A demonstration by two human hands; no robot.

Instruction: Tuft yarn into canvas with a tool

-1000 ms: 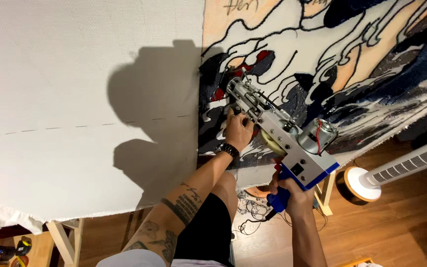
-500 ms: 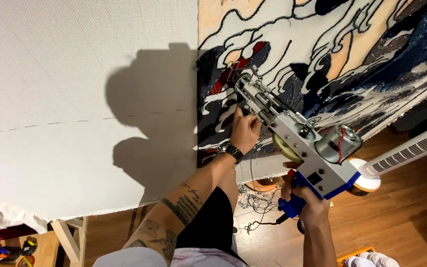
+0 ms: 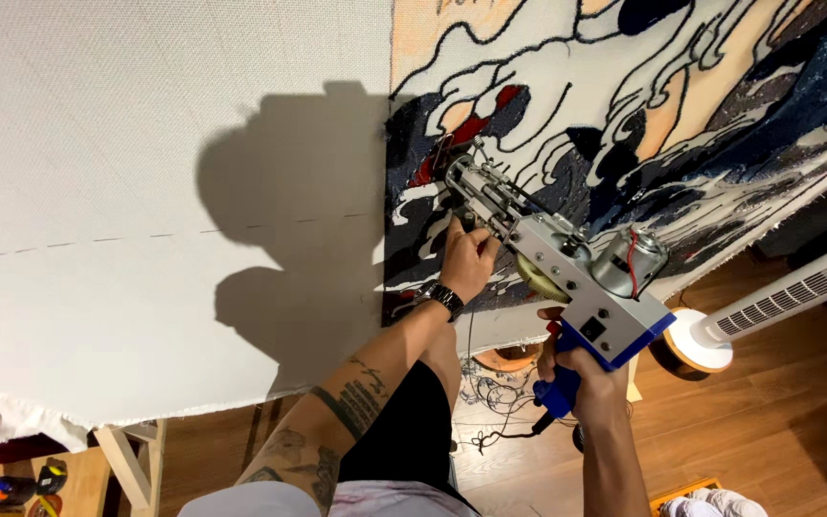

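Tool: a tufting gun [image 3: 567,268] with a grey metal body, a blue handle and a small round motor on top. It is the landmark for all entries below.
Tool position: held in both hands against the stretched cloth, needle end up and to the left, handle end down and to the right. The needle end meets the dark blue and red part of the tufted design.
Left hand [image 3: 466,263]: at the underside of the gun's front section, just below the needle assembly. Fingers are curled together and clamped on the front grip. A dark wristwatch [image 3: 444,298] sits on the wrist, below the hand.
Right hand [image 3: 591,383]: at the gun's lower end, closed around the blue handle [image 3: 557,391]. Fingers are wrapped tight on it; the fingertips are hidden behind the handle.
Cable: a thin dark cord [image 3: 490,431] hangs from the base of the handle and loops over the floor beneath the gun.
Work surface: backing cloth [image 3: 145,144], plain off-white to the left of the gun, with a faint dashed line across it.
Tufted area [image 3: 681,105]: above and to the right of the gun, with wave shapes in dark blue, white, peach and red.
Shadow: the person's shadow falls on the plain cloth left of the gun.
Fan: a white tower fan [image 3: 787,297] lies tilted to the right of the gun, its round base near the handle end.
Floor: wooden boards [image 3: 768,431] below the gun.
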